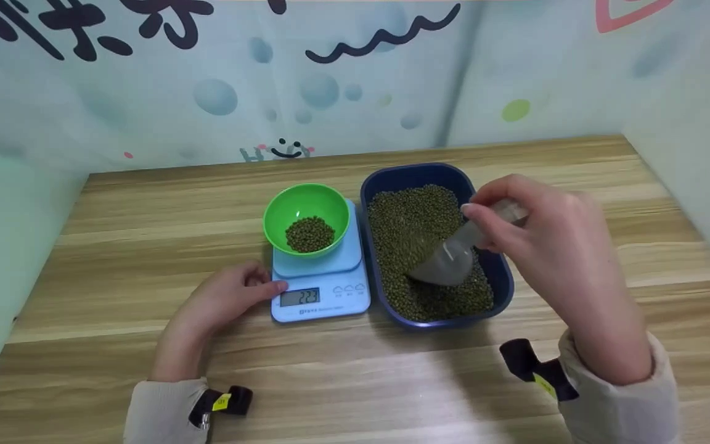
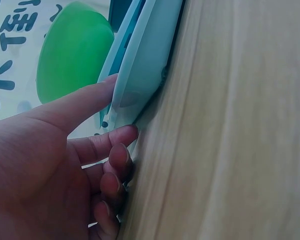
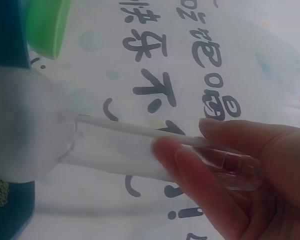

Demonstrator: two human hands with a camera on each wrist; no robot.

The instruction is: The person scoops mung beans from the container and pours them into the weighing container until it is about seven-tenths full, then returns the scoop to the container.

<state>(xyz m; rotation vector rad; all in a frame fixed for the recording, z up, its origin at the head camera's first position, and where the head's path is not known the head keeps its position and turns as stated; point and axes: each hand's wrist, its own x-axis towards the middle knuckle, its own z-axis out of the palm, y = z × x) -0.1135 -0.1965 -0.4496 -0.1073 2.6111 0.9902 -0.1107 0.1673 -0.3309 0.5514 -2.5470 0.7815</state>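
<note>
My right hand [image 1: 561,240] pinches the handle of a translucent plastic scoop [image 1: 447,262] between thumb and fingers. The scoop's bowl tilts down into mung beans [image 1: 416,228], which fill much of a dark blue tub [image 1: 503,290]. In the right wrist view the fingers grip the clear handle [image 3: 125,147]. My left hand [image 1: 222,305] holds the left edge of a pale blue kitchen scale [image 1: 342,305], thumb on its top rim beside the display, other fingers bent alongside. On the scale stands a green bowl [image 1: 278,216] with a small heap of mung beans [image 1: 310,234] inside. The display's digits look like 223.
The tub stands close to the scale's right side on a wood-grain table [image 1: 164,216]. A pale printed backdrop [image 1: 342,80] rises behind the table, with side panels at left and right. Each sleeve carries a black strap [image 1: 232,401] at the wrist.
</note>
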